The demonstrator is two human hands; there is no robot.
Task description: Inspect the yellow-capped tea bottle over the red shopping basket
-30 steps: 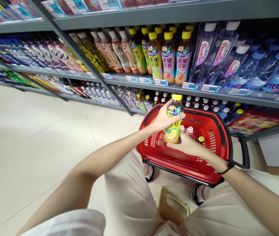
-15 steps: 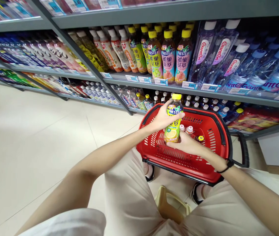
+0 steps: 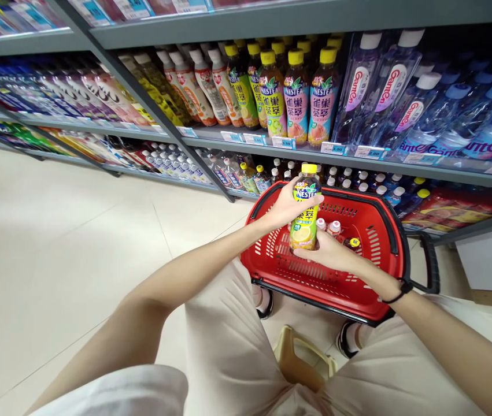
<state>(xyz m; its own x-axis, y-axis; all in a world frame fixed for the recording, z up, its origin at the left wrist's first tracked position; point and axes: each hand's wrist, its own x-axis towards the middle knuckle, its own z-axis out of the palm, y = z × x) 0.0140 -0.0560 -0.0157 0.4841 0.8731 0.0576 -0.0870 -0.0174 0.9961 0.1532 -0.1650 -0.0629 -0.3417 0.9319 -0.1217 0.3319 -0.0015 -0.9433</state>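
A Nestea lemon tea bottle [image 3: 304,222] with a yellow cap stands upright above a red plastic shopping basket [image 3: 272,268]. My left hand [image 3: 291,208] grips it around the upper part, and my right hand [image 3: 326,253] holds its lower part, fingertips on the label. Both hands are over the basket's near-left interior. Inside the basket lie small white-capped bottles [image 3: 335,227] and a dark bottle with a yellow cap [image 3: 352,243], partly hidden behind my right hand.
Grey store shelves [image 3: 298,149] hold rows of tea and water bottles with price tags at front. The basket's black handle [image 3: 430,266] sticks out on the right. A tan plastic handle [image 3: 302,358] hangs below, near my beige trousers [image 3: 228,341]. Pale floor tiles [image 3: 67,231] spread left.
The bottle has turned slightly in my hands, and its top now leans a little more to the left. The view has shifted slightly, and the basket sits a little higher.
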